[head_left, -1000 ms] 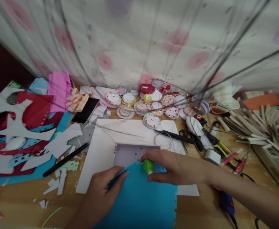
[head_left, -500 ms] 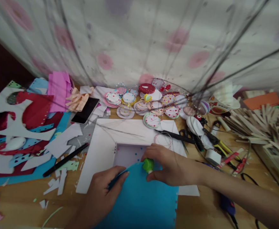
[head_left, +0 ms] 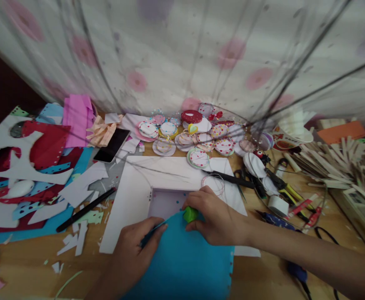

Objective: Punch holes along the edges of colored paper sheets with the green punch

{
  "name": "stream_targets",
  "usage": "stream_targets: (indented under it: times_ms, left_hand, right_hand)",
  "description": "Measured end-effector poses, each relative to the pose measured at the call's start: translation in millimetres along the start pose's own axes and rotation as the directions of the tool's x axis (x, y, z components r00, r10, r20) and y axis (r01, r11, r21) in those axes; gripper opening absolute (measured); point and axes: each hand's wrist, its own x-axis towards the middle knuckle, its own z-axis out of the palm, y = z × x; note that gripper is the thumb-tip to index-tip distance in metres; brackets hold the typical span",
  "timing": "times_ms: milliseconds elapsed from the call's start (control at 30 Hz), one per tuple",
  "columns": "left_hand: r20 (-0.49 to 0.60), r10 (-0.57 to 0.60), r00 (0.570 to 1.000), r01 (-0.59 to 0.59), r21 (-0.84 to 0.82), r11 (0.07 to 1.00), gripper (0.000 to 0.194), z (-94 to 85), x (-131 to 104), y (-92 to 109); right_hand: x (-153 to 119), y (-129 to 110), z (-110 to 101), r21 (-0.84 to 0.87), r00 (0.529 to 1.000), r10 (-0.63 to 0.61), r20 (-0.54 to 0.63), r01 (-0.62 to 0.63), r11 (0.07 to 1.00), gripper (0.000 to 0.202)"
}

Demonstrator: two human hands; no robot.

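Observation:
A blue foam or paper sheet (head_left: 188, 258) fills the bottom middle, with small notches along its right edge. My left hand (head_left: 137, 246) pinches its upper left edge between thumb and fingers. At the sheet's top edge, my right hand (head_left: 212, 216) is closed around a small green craft punch (head_left: 190, 214), with fingers over the top and thumb below. Beneath lies a white frame-shaped box (head_left: 132, 200) with a sunken middle. A few blue dots (head_left: 178, 202) lie in that recess.
Cut paper and foam scraps (head_left: 45, 166) pile up at left, near a phone (head_left: 112, 144) and a black pen (head_left: 85, 209). Decorated paper discs (head_left: 199, 158) line the back. Pliers (head_left: 287, 191), a blue glue gun (head_left: 276, 219) and wooden sticks (head_left: 345, 162) lie at right.
My right hand and the green punch have shifted slightly left along the sheet's edge. My left hand keeps its grip in nearly the same place.

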Motion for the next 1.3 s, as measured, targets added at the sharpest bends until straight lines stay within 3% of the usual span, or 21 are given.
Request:
stream_targets:
  times_ms: [267,467,733,833,933,1067,1200,1300]
  left_hand:
    - [0.049,-0.018,0.999,0.018,-0.016,1.0,0.022,-1.8,3,2]
    - [0.009,-0.038,0.999,0.038,0.025,0.999,0.027,-9.5,1,3]
    - [0.03,-0.065,0.997,0.065,0.014,0.998,0.027,-25.3,-4,3]
    - [0.019,-0.081,0.997,0.08,0.029,0.996,0.024,-27.0,-8,0]
    - [0.005,-0.086,0.996,0.086,0.016,0.996,0.022,-25.5,-11,-2]
    - [-0.002,-0.072,0.997,0.072,-0.017,0.997,0.024,-22.9,-12,-2]
    - [0.004,-0.057,0.998,0.057,-0.013,0.998,0.023,-23.1,-13,-1]
    - [-0.003,-0.062,0.998,0.062,0.012,0.998,0.023,-23.1,-13,-1]
  right_hand:
    - [-2,3,-14,0.05,0.994,-0.023,0.107,0.018,0.999,0.032]
    - [-13,11,-28,0.323,0.994,0.035,0.104,-0.067,0.944,0.032]
    - [-12,21,-19,0.705,0.968,0.209,0.136,-0.243,0.666,0.038]
    - [-10,19,-17,0.849,0.934,0.295,0.201,-0.316,0.422,0.039]
    - [-9,18,-16,0.933,0.917,0.301,0.264,-0.322,0.163,0.036]
    - [-9,22,-16,0.927,0.899,0.244,0.364,-0.375,-0.001,0.041]
    - [-9,26,-14,0.886,0.864,0.198,0.463,-0.456,-0.083,0.059]
    - [-10,23,-11,0.895,0.874,0.238,0.423,-0.444,0.041,0.059]
